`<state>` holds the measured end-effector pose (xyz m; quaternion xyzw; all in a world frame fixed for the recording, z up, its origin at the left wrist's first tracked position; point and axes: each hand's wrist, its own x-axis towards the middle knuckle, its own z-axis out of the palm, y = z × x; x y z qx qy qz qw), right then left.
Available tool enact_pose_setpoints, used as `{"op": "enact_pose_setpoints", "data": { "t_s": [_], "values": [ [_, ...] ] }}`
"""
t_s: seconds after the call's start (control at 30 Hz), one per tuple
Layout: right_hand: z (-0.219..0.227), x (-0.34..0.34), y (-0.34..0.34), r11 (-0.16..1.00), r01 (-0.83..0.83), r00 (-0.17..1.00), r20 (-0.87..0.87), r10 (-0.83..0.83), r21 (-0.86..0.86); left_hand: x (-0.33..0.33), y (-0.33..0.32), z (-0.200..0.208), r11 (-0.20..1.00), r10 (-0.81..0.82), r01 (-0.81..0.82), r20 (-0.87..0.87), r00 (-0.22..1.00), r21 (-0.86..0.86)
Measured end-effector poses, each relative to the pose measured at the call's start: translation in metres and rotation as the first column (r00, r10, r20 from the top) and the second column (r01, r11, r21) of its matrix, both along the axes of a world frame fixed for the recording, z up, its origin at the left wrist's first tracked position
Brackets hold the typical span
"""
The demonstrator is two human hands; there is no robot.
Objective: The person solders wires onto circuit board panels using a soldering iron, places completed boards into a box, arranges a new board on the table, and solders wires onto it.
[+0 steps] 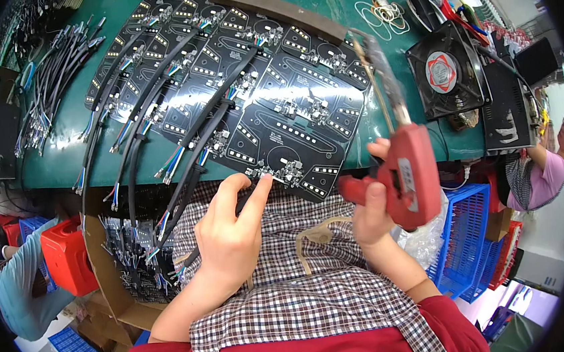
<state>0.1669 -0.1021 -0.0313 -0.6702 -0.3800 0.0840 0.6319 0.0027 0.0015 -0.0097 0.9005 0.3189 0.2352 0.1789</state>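
The board under your fingers is a flat black panel, matte, printed with pale tracks and studded with small square pads. It lies at the near edge of the green table, its lower corner overhanging toward your lap. It is one of several alike, fanned in overlapping rows up and to the left.

Your left hand reaches up from below. Thumb and forefinger are pinched together on a black cable just where its end meets the board's near edge. The cable's long axis runs diagonally, from your lap at lower left up to the board at upper right. Coloured wire tips show at the ends of its neighbours.

Your right hand is closed around the grip of a red soldering gun. Its body is smooth plastic and its long thin metal tip points up and away, slightly left, above the table. The joint lies to the left of the gun and lower than its tip; your left hand is plainly the nearer one.

Further right stands a square black fan. Rubber bands lie scattered behind it, and a bundle of loose cables rests at far left.
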Motion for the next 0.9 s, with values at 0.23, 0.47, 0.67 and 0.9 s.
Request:
{"op": "enact_pose_setpoints", "data": {
  "t_s": [0.23, 0.47, 0.67, 0.9],
  "values": [
    [-0.003, -0.006, 0.023, 0.992, -0.038, 0.996, -0.079, 0.047, 0.117, 0.003, -0.001, -0.012, 0.986, -0.16, 0.155, 0.095, 0.983, 0.063],
    [0.077, 0.068, 0.038, 0.969, -0.113, 0.966, -0.205, 0.16, 0.221, -0.002, 0.002, -0.005, 0.988, -0.151, 0.152, 0.068, 0.986, -0.011],
    [0.117, 0.102, 0.076, 0.859, -0.42, 0.845, -0.218, 0.488, 0.294, -0.007, 0.006, -0.001, 0.981, -0.169, 0.169, 0.015, 0.986, -0.098],
    [0.051, 0.119, 0.159, 0.887, -0.081, 0.68, 0.625, 0.383, -0.455, -0.005, 0.004, 0.005, 0.982, -0.14, 0.133, -0.044, 0.989, -0.132]
  ]
}}
